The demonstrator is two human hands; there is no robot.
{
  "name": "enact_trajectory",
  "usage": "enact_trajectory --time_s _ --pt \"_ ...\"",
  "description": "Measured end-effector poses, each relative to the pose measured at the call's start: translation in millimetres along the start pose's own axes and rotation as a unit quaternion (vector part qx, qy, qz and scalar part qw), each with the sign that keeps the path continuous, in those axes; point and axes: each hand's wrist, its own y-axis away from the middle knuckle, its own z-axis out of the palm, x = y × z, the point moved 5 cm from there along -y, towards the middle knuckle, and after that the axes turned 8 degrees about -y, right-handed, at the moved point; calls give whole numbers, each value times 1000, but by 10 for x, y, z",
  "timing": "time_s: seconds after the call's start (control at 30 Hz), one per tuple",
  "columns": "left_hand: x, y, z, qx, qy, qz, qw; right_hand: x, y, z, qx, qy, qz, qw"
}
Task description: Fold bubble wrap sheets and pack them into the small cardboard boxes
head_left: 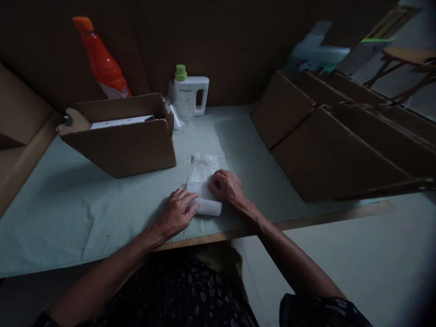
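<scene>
A strip of clear bubble wrap lies on the cloth-covered table in front of me, its near end rolled into a small bundle. What is inside the roll, if anything, I cannot make out. My left hand grips the left end of the roll, with thumb and fingers closed around it. Beside the flat part, my right hand has its fingers curled into a pinch on the right edge of the wrap.
An open cardboard box holding something white stands at the left, with an orange-red bottle behind it. Farther back is a white jug with a green cap and a crumpled clear wrap. Several cardboard bins fill the right side.
</scene>
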Motion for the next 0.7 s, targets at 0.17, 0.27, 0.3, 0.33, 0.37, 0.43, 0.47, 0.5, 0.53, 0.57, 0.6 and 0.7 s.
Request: enact_trajectory --time_s 0.17,0.27,0.3,0.33,0.37,0.43,0.47,0.5,0.53,0.57,0.6,0.7 --pt "-49 -150 50 -47 3 -16 999 -49 139 -228 51 -12 -23 998" --pt "-71 -218 77 -59 -2 -23 998 -252 396 -429 77 -49 -108 990" --pt "-70 -233 81 -58 -4 -22 998 -347 484 -435 54 -47 -152 986" --pt "-67 -243 78 -54 -8 -22 998 -435 563 -407 22 -33 -191 981" --pt "-63 -246 66 -45 -13 -21 999 -502 626 -350 -11 -10 -220 975" --pt "-43 -225 11 -13 -26 -14 999 -545 682 -211 -51 38 -229 971" --pt "-27 -199 -27 6 -30 -4 1000 -526 678 -151 -56 53 -215 974" --pt "-7 -164 -66 23 -32 12 999 -492 660 -108 -53 56 -197 977" --pt "14 -121 -99 32 -29 31 999 -452 638 -82 -48 47 -180 981" --pt "33 -75 -124 33 -22 50 998 -414 616 -73 -45 28 -167 985" --pt "44 -33 -139 27 -12 64 998 -381 597 -77 -46 1 -155 987" --pt "19 23 -133 -8 23 52 998 -313 564 -116 -85 -93 -114 986"
